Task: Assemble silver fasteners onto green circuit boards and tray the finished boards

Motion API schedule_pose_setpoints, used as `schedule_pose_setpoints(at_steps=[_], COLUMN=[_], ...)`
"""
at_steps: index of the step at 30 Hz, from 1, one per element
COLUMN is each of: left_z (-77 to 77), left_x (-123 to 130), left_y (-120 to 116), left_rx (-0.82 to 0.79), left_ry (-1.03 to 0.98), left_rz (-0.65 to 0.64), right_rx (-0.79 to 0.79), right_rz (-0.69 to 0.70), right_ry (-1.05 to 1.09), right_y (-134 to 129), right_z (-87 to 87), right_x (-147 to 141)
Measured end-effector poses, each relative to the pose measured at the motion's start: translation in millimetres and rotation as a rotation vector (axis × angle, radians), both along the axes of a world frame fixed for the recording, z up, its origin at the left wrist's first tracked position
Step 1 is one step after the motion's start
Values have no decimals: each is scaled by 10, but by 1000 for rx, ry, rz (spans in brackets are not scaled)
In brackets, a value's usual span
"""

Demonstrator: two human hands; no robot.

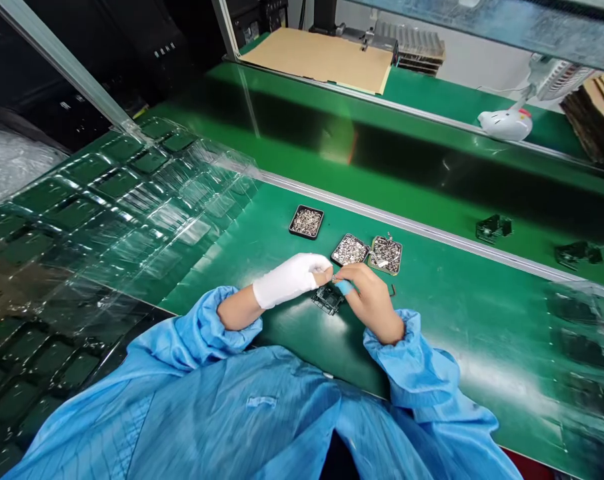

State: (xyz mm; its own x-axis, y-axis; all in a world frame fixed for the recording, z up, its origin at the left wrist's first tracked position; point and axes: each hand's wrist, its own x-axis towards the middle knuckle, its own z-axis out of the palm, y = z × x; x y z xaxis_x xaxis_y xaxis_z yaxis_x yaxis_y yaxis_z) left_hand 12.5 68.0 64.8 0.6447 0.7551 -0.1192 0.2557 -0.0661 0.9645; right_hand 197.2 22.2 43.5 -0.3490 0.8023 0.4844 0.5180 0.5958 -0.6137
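My left hand (295, 275), in a white glove that leaves the thumb tip bare, is closed in a pinch. Facing it, my right hand (369, 297) is also pinched, with blue tape round the thumb. A tiny silvery metal part (335, 277) shows between the fingertips of both hands; its exact kind is too small to make out. Just below them, a dark plastic assembly (328, 300) lies on the green mat, partly covered by my fingers. Beyond the hands are a black tray of small metal parts (351, 249) and a second, lighter-rimmed tray (386, 255).
Another black tray (307, 221) of small metal pieces stands farther left. Clear plastic blister trays (147, 200) cover the left side, and more (587, 347) lie at right. A metal rail (382, 215) crosses behind. Dark assemblies (494, 228) and a white fan (507, 124) are beyond.
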Motion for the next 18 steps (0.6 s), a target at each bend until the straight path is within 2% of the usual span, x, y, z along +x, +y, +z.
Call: schedule_pose_setpoints(at_steps=[4,12,15,18], left_z=[-61,-102,-137,-261], left_x=[-12,20,8,-1], left_y=[-50,-172,-238,-317], left_rx=[-19,48,200,490], left_ry=[34,17,74,252], left_rz=[-53,-11,94,218], right_rx=[60,-64,-144,-223], right_rz=[112,80,0,-139], right_ry=[-177,-220,-209,-51], right_y=[-66,-178,-181,-160], right_z=[-13,77,105,89], right_x=[25,-11,57,192])
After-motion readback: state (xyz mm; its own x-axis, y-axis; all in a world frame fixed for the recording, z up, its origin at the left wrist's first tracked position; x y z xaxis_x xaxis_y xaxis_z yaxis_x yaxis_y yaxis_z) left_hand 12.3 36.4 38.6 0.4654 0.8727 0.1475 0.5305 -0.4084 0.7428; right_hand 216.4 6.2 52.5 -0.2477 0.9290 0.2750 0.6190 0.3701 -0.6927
